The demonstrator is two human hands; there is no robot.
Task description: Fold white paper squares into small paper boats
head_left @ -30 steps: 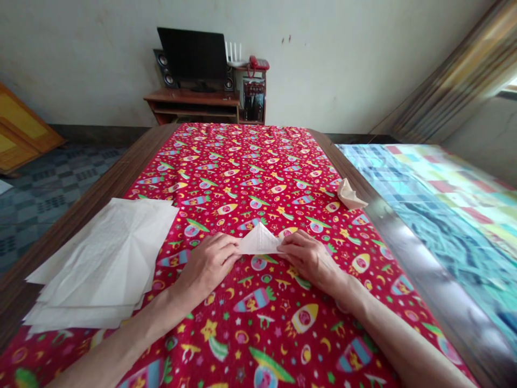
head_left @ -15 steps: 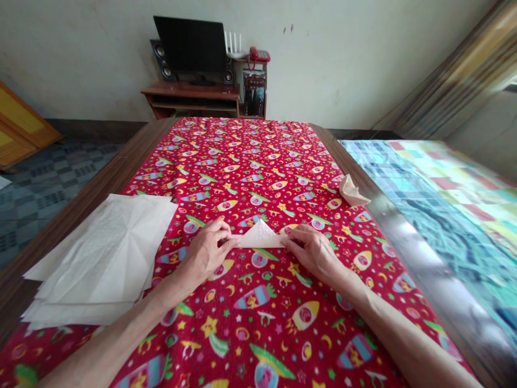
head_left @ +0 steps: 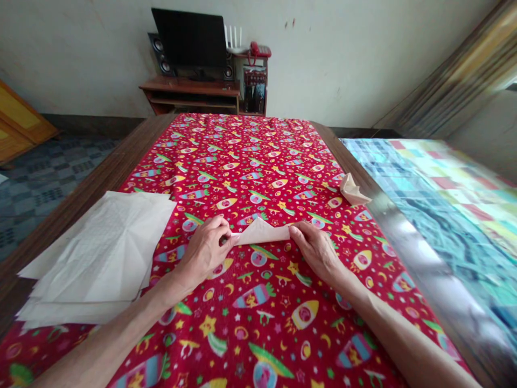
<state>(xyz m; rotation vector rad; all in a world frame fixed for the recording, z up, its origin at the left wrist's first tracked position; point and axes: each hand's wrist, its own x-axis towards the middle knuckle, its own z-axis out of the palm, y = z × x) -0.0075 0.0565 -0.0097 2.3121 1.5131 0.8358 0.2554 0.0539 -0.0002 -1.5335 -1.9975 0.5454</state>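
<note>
A small folded white paper [head_left: 262, 233] lies on the red patterned cloth [head_left: 250, 161] near the middle of the table. My left hand [head_left: 205, 249] pinches its left corner with thumb and fingers closed. At the paper's right corner, my right hand [head_left: 317, 248] pinches too. The paper is stretched low and wide between both hands.
A stack of white paper sheets [head_left: 97, 253] lies at the left on the cloth. A folded beige paper piece [head_left: 352, 191] sits near the right table edge. A multicoloured bed cover [head_left: 444, 215] is to the right. A desk with a monitor [head_left: 189, 37] stands against the far wall.
My hands have drawn apart, pulling the folded paper wider and flatter; its peak is lower than before. The view tilted slightly.
</note>
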